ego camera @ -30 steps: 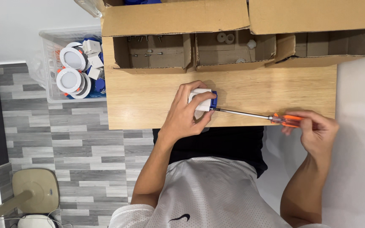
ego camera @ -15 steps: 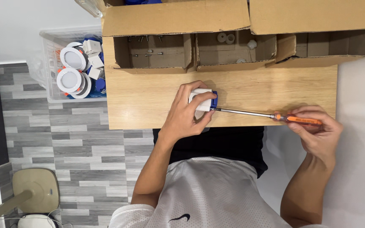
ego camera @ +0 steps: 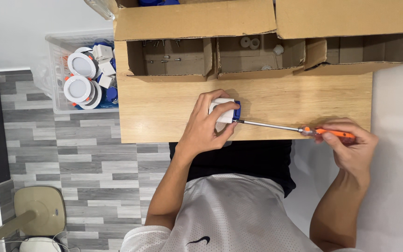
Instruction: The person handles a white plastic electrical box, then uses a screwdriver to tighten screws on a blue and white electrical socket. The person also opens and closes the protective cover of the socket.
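At mid-frame the left hand [ego camera: 206, 128] clamps a white-and-blue fitting [ego camera: 225, 111] on the bench [ego camera: 164, 112] while the right hand [ego camera: 350, 144] grips the orange-handled screwdriver [ego camera: 295, 128] (long shaft, so its tip could slip off sideways).

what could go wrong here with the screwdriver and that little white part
The screwdriver tip meets the white and blue part right beside the left hand, so a slip could jab the fingers. The part sits near the wooden table front edge and could slide off. The right hand has its grip far out, so the tip may wander.
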